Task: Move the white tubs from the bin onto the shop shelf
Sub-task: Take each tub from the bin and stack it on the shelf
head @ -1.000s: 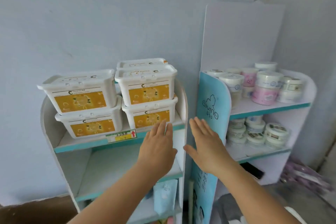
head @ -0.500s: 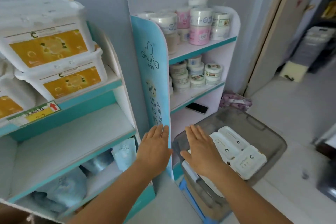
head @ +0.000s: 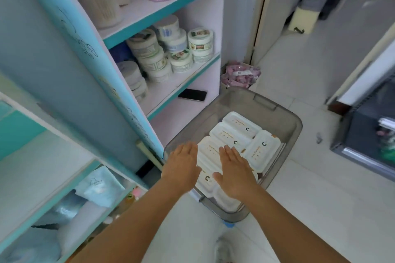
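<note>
Both my hands flat, fingers straight, holding nothing: left hand point(head: 181, 166) over the near-left rim of the bin point(head: 284, 117), right hand point(head: 234, 168) above the white tubs point(head: 239, 134) inside it. Whether my palms touch the lids, cannot tell. Tubs lie packed lid-up in the grey translucent bin on the floor, just beside the shop shelf point(head: 162, 9). Round jars point(head: 199, 41) fill its shelves; a dark phone point(head: 192, 94) lies on the lowest one
</note>
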Demonstrator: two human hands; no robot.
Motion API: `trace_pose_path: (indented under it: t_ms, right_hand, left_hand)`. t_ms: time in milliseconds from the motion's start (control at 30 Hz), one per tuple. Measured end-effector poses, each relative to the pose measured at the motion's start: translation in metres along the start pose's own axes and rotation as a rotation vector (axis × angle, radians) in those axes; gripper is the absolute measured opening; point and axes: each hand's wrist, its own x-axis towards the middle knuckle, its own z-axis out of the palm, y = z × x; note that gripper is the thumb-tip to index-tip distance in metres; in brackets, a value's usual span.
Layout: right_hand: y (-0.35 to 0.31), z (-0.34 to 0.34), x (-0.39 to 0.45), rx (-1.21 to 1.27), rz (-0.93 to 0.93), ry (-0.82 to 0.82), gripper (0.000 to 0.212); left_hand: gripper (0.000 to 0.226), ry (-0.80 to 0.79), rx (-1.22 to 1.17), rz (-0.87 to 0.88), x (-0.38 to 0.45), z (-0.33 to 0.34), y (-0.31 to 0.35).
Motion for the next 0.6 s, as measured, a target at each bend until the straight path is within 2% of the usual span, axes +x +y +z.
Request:
trace_pose_path:
  t_ms: [300,600]
  right_hand:
    - [0.055,0.015,0.043,0.063,0.155,-0.094,0.075]
    - [0.084,0.043,0.102,-0.125,0.082,-0.266,0.076]
  left_hand:
    - [0.069,-0.189,-0.074,0.063,0.07,0.058,0.022]
    - [0.072,-0.42,-0.167,0.086,0.107,0.126,0.025]
